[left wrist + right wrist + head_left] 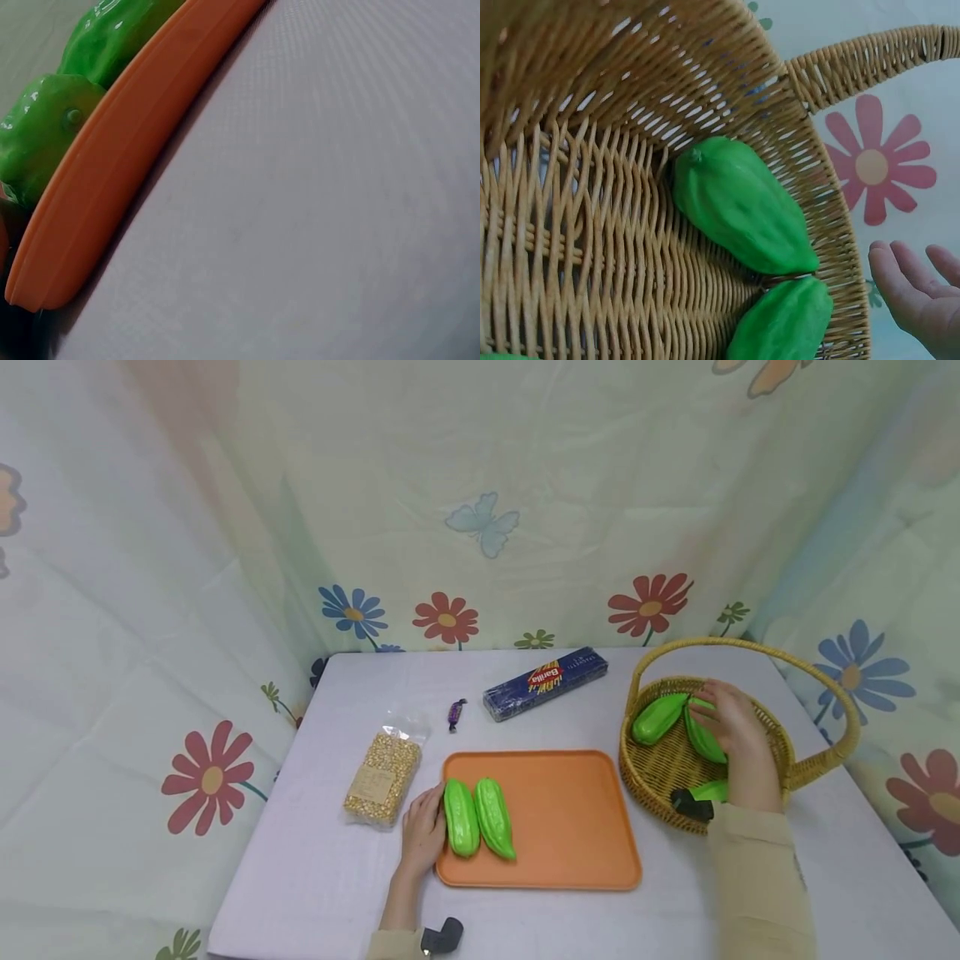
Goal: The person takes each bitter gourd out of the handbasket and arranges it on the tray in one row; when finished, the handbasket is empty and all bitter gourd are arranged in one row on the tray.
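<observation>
My left hand (423, 828) rests against the left edge of an orange tray (570, 818). On the tray, beside that hand, lie two glossy green papaya-shaped fruits, a left one (461, 818) and a right one (494, 818). My right hand (729, 718) is over a wicker basket (633, 777), its fingers loosely spread and apart from the fruits in the right wrist view. Inside the basket are a green fruit (660, 718) at the left and another (703, 739) under the right hand. A third green piece (711, 791) is partly hidden by the wrist.
A blue Barilla box (546, 683) lies behind the tray, with a small purple-wrapped candy (456, 715) to its left. A clear bag of yellow kernels (384, 777) lies left of the tray. The basket's tall handle (750, 645) arches over its right side.
</observation>
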Demonstrator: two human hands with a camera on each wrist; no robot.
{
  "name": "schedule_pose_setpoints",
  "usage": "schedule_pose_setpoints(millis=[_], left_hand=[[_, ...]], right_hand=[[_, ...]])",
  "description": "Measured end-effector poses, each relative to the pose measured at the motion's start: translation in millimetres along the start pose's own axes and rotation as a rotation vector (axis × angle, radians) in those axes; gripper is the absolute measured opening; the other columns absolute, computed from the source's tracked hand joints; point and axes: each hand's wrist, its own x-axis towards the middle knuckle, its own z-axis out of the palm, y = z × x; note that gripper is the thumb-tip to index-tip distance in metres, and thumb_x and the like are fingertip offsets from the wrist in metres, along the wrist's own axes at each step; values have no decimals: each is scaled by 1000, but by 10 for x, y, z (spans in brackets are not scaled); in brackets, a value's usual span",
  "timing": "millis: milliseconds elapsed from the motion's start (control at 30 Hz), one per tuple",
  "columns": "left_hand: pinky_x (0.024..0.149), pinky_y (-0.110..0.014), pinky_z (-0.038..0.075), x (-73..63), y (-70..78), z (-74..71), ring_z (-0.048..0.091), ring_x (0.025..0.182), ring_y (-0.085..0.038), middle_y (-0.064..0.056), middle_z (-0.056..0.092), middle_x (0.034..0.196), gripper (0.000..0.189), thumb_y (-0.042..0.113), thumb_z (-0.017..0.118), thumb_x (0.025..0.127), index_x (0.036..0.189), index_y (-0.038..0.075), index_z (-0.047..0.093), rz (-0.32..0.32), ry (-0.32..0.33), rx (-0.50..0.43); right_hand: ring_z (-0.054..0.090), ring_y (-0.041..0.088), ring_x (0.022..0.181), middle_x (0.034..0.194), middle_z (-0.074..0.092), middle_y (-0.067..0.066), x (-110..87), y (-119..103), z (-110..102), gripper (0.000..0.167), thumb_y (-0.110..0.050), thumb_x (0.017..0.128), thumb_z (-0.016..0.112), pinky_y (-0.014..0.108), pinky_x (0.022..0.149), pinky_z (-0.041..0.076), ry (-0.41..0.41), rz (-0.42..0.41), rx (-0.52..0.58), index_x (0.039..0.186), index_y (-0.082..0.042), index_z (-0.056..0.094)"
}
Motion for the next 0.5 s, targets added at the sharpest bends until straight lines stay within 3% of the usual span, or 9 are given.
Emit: schedule_pose_setpoints(millis=[133,200,267,367,500], left_hand=[[103,-50,20,0,13,-4,36,124,-28,-6,49,134,43,15,46,94,138,13,43,-7,-5,-13],[102,-52,21,-3,12,-3,37,123,-29,-7,49,133,43,14,47,94,137,12,43,5,5,-9],[101,-52,22,-5,1,6,38,122,-30,-7,50,132,43,13,47,94,137,11,44,14,14,1],[100,-52,23,-14,-18,23,39,121,-30,-8,51,130,43,13,47,93,136,11,45,30,26,7],[97,-51,26,-27,-46,54,41,118,-30,-9,53,128,41,14,46,94,135,10,46,75,66,29]], right_hand=[[49,8,87,141,17,19,92,1,-35,69,-31,96,38,23,93,41,12,27,-48,147,-8,-3],[48,16,98,146,8,23,140,19,-45,69,-33,97,35,28,98,38,0,35,-118,146,-6,-5],[41,29,113,148,-2,25,184,53,-54,67,-34,97,30,35,103,32,-20,29,-205,145,-4,-7],[19,43,130,146,-5,30,237,118,-66,65,-33,98,22,45,107,22,-55,15,-325,144,1,-9],[11,49,130,143,-5,35,281,202,-59,62,-31,98,17,50,106,21,-71,10,-379,142,6,-6]])
